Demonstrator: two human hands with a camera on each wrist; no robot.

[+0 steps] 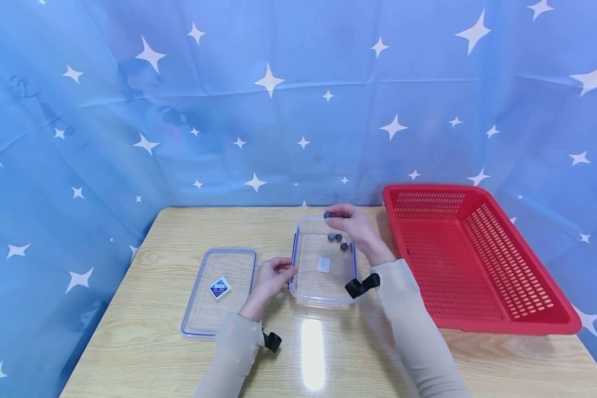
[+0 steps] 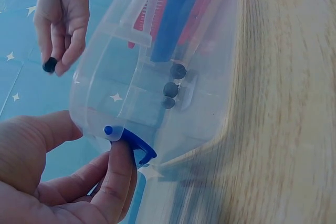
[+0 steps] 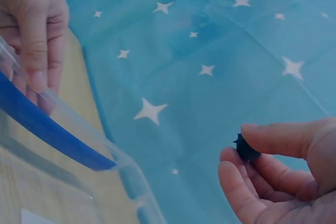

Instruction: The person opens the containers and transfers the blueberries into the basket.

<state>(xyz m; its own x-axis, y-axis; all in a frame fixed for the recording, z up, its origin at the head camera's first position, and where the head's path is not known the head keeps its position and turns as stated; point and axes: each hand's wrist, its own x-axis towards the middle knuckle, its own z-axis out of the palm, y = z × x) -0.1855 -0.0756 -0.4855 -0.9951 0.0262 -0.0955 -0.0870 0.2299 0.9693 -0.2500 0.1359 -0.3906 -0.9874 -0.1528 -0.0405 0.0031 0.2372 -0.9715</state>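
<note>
A clear plastic food container (image 1: 323, 301) with blue side clips stands on the table, without its lid. My left hand (image 1: 272, 277) grips its left side, thumb at the rim and fingers by the blue clip (image 2: 135, 144). Above the container's far edge, my right hand (image 1: 350, 224) pinches a blueberry (image 3: 245, 149) between thumb and fingers; its small crown shows in the right wrist view. Three more blueberries (image 1: 344, 246) lie inside on the container floor, toward the far right. A white label (image 1: 323, 265) shows at the bottom.
The clear lid (image 1: 199, 309) with a blue seal lies flat left of the container, a blue and white sticker (image 1: 220, 288) on it. A large red basket (image 1: 457, 320) stands close on the right. Behind the table hangs a blue star-patterned cloth (image 1: 278, 110).
</note>
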